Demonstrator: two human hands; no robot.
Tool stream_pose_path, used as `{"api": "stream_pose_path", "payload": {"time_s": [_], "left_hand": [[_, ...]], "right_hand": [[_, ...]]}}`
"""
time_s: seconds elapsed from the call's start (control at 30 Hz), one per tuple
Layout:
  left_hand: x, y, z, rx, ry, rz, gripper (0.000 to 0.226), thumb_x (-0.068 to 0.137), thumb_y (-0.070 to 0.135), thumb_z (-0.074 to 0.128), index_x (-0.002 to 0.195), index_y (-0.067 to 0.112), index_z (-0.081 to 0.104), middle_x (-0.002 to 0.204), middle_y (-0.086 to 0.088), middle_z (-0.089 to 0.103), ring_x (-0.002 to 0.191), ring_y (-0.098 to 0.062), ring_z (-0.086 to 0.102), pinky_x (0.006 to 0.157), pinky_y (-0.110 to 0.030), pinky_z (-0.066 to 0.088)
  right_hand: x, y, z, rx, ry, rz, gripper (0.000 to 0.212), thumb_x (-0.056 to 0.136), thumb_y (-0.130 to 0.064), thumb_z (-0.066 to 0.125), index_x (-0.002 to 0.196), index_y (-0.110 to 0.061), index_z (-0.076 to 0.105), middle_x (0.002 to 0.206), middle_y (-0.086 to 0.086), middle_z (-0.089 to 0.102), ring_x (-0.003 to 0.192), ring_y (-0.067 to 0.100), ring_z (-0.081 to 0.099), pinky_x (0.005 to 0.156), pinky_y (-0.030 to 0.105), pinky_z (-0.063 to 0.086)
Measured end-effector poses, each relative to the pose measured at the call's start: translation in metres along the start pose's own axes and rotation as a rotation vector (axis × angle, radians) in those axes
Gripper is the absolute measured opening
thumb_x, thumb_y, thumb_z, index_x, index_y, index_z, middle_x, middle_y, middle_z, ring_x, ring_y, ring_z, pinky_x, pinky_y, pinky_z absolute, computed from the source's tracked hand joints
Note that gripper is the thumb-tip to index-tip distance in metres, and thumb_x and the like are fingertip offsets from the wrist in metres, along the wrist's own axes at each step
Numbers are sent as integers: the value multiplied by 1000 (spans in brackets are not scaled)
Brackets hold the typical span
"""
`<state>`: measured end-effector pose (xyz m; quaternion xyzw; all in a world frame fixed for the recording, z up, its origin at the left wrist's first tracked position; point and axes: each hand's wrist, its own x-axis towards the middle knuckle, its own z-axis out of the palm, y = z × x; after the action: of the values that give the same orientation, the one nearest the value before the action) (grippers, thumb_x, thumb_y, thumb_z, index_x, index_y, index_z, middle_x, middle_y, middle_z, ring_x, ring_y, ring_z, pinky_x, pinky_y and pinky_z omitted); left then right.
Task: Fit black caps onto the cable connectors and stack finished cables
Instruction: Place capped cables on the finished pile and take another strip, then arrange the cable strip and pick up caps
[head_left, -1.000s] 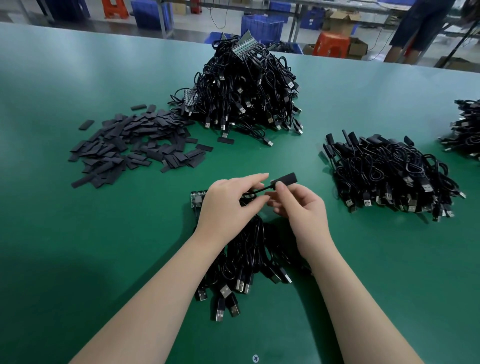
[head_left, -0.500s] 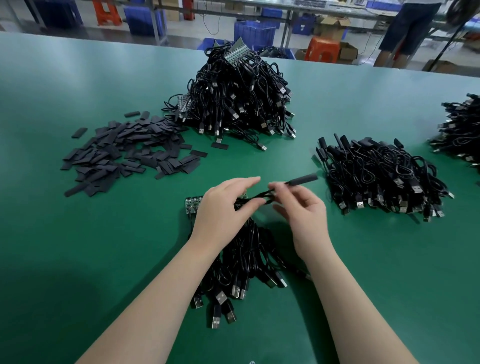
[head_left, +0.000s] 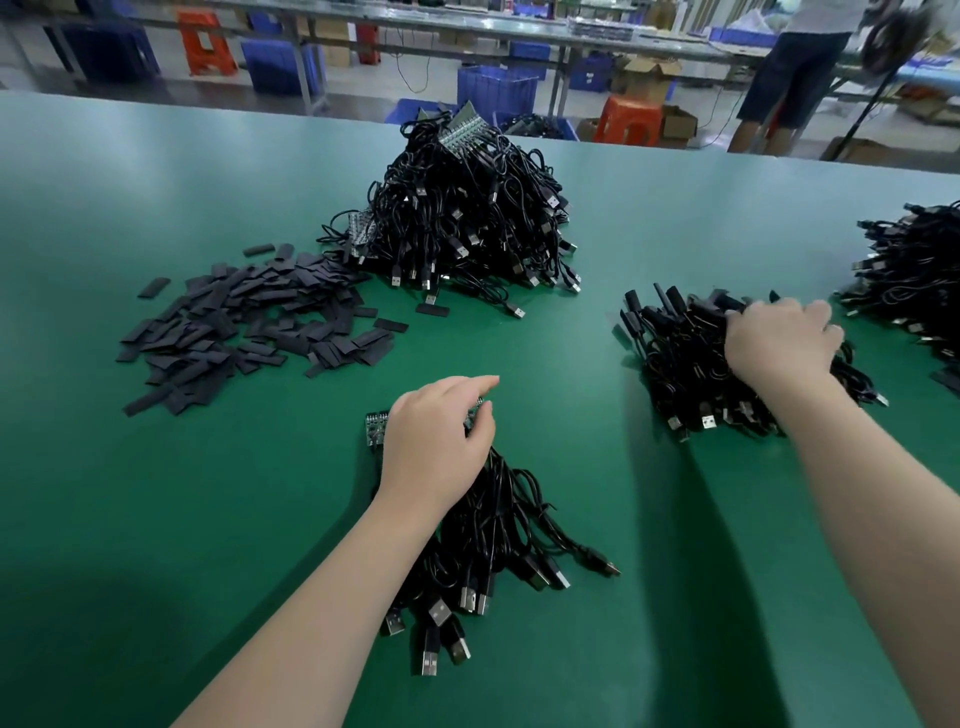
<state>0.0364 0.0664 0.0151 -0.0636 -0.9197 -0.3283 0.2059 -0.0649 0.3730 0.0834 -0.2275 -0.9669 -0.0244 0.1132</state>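
- Right hand (head_left: 779, 343) is laid on finished stack (head_left: 727, 369), fingers curled; what they hold cannot be told.
- Left hand (head_left: 436, 441) is rested, loosely curled, on near cable bundle (head_left: 493, 545).
- Caps pile (head_left: 249, 322) lies far-left, nearer the left hand.

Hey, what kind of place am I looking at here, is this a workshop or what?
Most likely a factory assembly floor. A big green worktable holds a heap of black USB cables and a spread of loose black caps, with blue plastic crates and other long benches behind.
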Motion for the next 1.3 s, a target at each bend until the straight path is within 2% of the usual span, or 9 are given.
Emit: {"api": "stream_pose_path", "payload": {"time_s": [0.1, 0.27, 0.37, 0.47, 0.67, 0.8, 0.93, 1.1, 1.3], "left_hand": [[1, -3, 4, 112, -22, -85, 35, 94, 27, 53, 128, 26, 63, 125, 10, 65, 120, -13, 55, 104, -34, 31], [5, -11, 10, 260, -146, -184, 43, 96, 38, 44, 137, 28, 53, 138, 12, 56, 130, -13, 46, 114, -37, 21], [7, -14, 11, 231, -157, -177, 39, 95, 37, 47, 133, 31, 56, 134, 11, 58, 127, -16, 47, 109, -37, 28], [10, -16, 9, 181, -161, -185, 43, 93, 35, 54, 136, 30, 53, 134, 7, 57, 128, -19, 46, 108, -37, 29], [7, -13, 7, 66, -84, -120, 48, 88, 26, 62, 135, 29, 53, 130, 8, 58, 126, -18, 48, 112, -39, 24], [8, -14, 6, -19, -78, -79, 41, 91, 24, 61, 132, 25, 58, 130, 6, 60, 124, -16, 50, 109, -38, 29], [9, -13, 6, -106, -68, -122, 31, 96, 9, 52, 122, 15, 67, 122, 0, 65, 117, -18, 54, 105, -37, 39], [7, -12, 8, 94, -137, -141, 39, 87, 2, 46, 111, 17, 73, 112, 0, 67, 110, -24, 54, 93, -37, 45], [9, -9, 7, 242, -224, -194, 37, 85, 6, 46, 104, 22, 72, 104, 1, 64, 100, -25, 55, 74, -36, 50]], "right_hand": [[3, -11, 0, -139, -133, 51, 44, 99, -23, 37, 136, 1, 41, 138, 20, 44, 127, 33, 31, 96, 41, 29], [-22, -44, -20, -139, -20, -120, 61, 97, -32, 44, 151, -8, 28, 142, 21, 43, 128, 38, 38, 101, 47, 34], [-63, -75, -22, 181, -68, -364, 55, 94, -44, 52, 142, -18, 46, 132, 14, 57, 124, 37, 46, 99, 44, 39], [-113, -106, -13, 536, -366, -496, 52, 93, -46, 59, 137, -19, 57, 127, 5, 65, 120, 25, 57, 101, 33, 42], [-149, -127, 23, 776, -421, -414, 19, 91, -33, 66, 100, -20, 77, 98, -6, 75, 85, 9, 62, 63, 10, 37], [-141, -126, 23, 921, -492, -312, 16, 86, -41, 73, 75, -30, 71, 71, -14, 68, 68, 4, 60, 51, 7, 39], [-130, -131, 19, 845, -586, -277, 19, 83, -42, 75, 71, -27, 71, 73, 3, 71, 71, 18, 63, 66, 27, 50], [-117, -150, 10, 551, -723, -249, 33, 82, -40, 74, 77, -8, 72, 69, 5, 61, 57, 21, 49, 62, 27, 45], [-108, -169, 6, 337, -903, -262, 41, 95, -36, 62, 62, -14, 53, 68, -1, 57, 58, 18, 43, 66, 28, 39]]}}
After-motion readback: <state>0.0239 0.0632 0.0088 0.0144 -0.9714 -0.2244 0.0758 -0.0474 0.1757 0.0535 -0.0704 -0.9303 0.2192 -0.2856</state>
